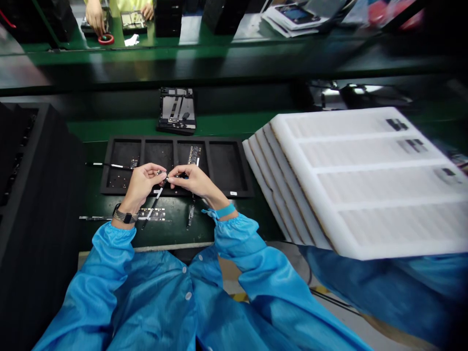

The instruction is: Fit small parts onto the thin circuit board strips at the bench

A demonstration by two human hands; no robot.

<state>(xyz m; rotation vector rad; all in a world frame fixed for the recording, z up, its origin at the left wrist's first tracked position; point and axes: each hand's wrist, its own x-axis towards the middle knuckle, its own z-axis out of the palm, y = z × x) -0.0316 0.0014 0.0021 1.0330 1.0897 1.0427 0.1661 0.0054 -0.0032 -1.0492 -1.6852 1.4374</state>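
Observation:
My left hand (142,185) and my right hand (195,181) meet over a black foam tray (229,168) with several compartments. Pinched between both sets of fingertips is a small circuit board with a dark flex cable (158,199), which hangs down toward me and bears a white label. Most of the board is hidden by my fingers. Another board with a cable (117,166) lies across the tray's left side. In a middle compartment rests a circuit board (194,155), partly behind my right hand. A circuit board strip (155,214) lies on the bench below my left wrist.
White foam trays (321,170) are stacked at the right. Tall black foam trays (44,195) stand at the left. Beyond the black tray sits a pile of flat device parts (177,109) on the green bench (226,124). Across the bench, another person's hand (95,18) is near red tape (106,39).

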